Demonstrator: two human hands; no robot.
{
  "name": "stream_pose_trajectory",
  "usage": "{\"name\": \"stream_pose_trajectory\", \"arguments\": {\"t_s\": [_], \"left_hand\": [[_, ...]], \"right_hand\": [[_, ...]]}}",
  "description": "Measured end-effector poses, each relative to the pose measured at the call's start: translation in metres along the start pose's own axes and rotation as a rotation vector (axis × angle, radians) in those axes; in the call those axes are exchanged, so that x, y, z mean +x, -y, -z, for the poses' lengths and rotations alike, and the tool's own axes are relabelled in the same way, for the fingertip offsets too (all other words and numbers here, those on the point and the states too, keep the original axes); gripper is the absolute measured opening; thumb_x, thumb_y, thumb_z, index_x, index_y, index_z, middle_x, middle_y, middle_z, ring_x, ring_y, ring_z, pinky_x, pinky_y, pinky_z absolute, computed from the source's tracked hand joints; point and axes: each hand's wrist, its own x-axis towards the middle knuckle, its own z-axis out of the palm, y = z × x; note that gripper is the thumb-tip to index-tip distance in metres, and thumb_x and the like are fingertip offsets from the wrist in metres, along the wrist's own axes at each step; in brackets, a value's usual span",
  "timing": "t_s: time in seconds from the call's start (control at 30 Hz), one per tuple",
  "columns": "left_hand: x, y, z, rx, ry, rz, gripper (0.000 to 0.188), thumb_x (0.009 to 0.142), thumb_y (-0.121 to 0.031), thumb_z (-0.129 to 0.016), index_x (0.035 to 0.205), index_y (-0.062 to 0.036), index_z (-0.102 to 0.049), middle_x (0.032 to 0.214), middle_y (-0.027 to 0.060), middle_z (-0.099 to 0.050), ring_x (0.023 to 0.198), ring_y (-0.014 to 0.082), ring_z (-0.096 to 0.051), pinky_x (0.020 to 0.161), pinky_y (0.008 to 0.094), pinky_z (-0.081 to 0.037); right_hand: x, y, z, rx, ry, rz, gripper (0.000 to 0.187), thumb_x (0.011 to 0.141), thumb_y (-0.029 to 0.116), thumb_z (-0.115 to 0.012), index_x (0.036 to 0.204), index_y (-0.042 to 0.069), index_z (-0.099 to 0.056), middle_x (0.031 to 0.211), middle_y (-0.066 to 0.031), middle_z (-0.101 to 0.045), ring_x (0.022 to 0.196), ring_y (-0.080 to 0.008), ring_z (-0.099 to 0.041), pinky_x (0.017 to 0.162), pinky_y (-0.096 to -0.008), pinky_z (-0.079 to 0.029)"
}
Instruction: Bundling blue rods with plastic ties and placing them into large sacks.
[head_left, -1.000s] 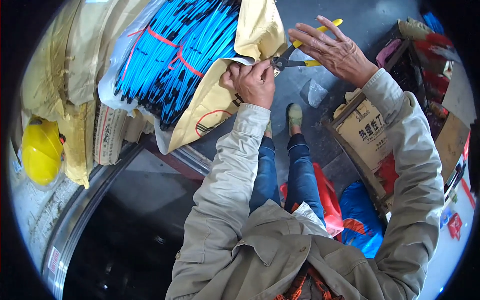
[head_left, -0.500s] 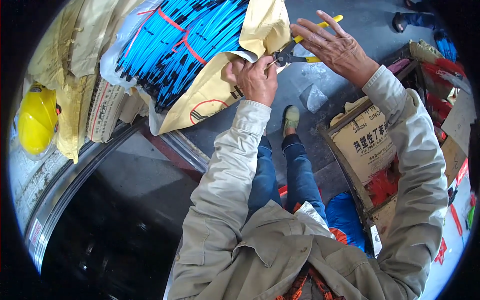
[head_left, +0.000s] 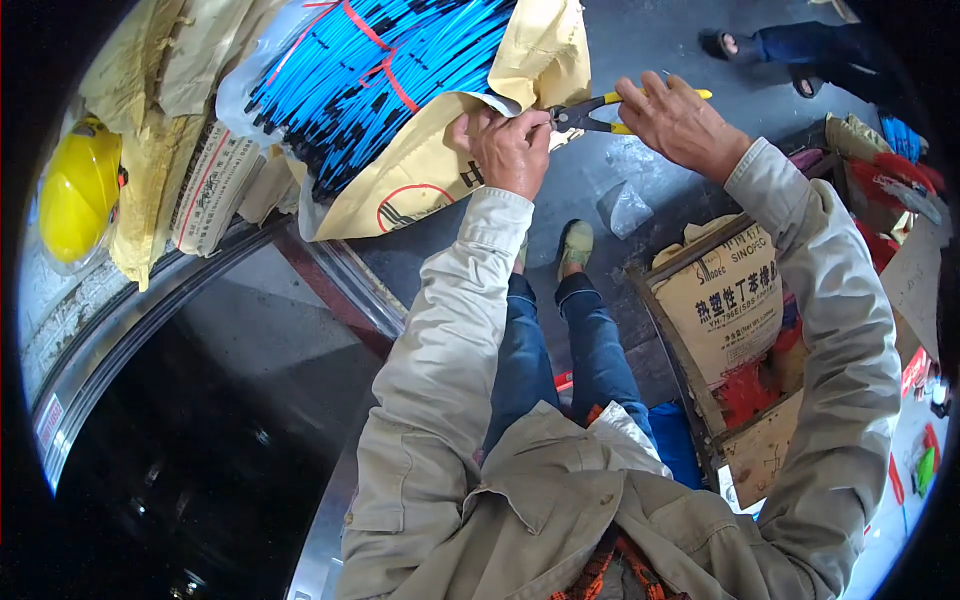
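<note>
My left hand pinches the folded edge of a tan paper sack; any small piece between its fingertips is hidden. Close by those fingertips are the dark jaws of the pliers. My right hand is wrapped round the pliers' yellow handles, which stand somewhat apart. Inside the sack, beyond my left hand, lies a large bundle of blue tubes with black ends, tied with red tape.
A yellow hard hat hangs at the left by stacked sacks. To the right stands a frame-sided bin lined with a printed sack. Clear plastic lies on the floor. Another person's legs show at the far right.
My right hand's fingers have gone from spread to curled round the handles, which are closer together. My left hand stays at the sack edge. The other person's legs have come further into view.
</note>
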Motion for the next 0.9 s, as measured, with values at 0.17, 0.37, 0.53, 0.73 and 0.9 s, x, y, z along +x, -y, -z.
{"name": "stream_pose_trajectory", "arguments": {"t_s": [0.17,0.37,0.53,0.73,0.9], "left_hand": [[-0.004,0.009,0.020,0.026,0.147,-0.010,0.022,0.064,-0.023,-0.065,0.086,-0.0190,-0.063,0.090,-0.0021,-0.062,0.088,0.0159,-0.047,0.089,0.0373,-0.020],[-0.040,0.076,0.094,0.249,0.194,-0.056,0.065,0.062,-0.034,-0.067,0.121,-0.0205,-0.046,0.127,-0.0060,-0.041,0.111,0.0153,-0.038,0.092,0.0380,-0.020],[-0.062,0.139,0.112,0.428,0.193,-0.235,0.074,0.057,-0.047,-0.065,0.124,-0.0214,-0.044,0.127,-0.0087,-0.040,0.106,0.0147,-0.041,0.089,0.0380,-0.022],[-0.073,0.162,0.120,0.603,0.104,-0.090,0.068,0.058,-0.054,-0.061,0.118,-0.0253,-0.050,0.120,-0.0088,-0.045,0.103,0.0139,-0.043,0.083,0.0367,-0.026],[-0.067,0.192,0.123,0.542,-0.041,-0.246,0.058,0.061,-0.057,-0.059,0.110,-0.0267,-0.057,0.108,-0.0083,-0.053,0.096,0.0128,-0.047,0.079,0.0354,-0.027]], "right_hand": [[-0.002,-0.006,-0.004,0.129,-0.032,0.046,0.011,0.078,0.012,-0.051,0.089,0.009,-0.051,0.092,-0.0065,-0.041,0.069,-0.0163,-0.045,0.053,-0.0267,-0.044],[-0.012,-0.003,0.005,0.285,-0.196,0.108,0.008,0.077,0.011,-0.051,0.084,0.007,-0.049,0.091,-0.0054,-0.043,0.067,-0.0161,-0.047,0.051,-0.0258,-0.044],[-0.035,0.074,0.025,0.614,-0.040,-0.095,0.016,0.073,0.008,-0.054,0.088,0.007,-0.051,0.097,-0.0056,-0.049,0.069,-0.0153,-0.052,0.053,-0.0232,-0.046],[0.024,0.139,0.034,0.617,-0.114,-0.019,0.037,0.066,0.003,-0.051,0.103,0.006,-0.051,0.112,-0.0097,-0.047,0.091,-0.0217,-0.051,0.076,-0.0312,-0.044],[0.114,0.149,0.022,0.696,-0.247,-0.068,0.049,0.064,0.001,-0.053,0.112,0.007,-0.049,0.120,-0.0108,-0.043,0.100,-0.0251,-0.048,0.083,-0.0329,-0.042]]}}
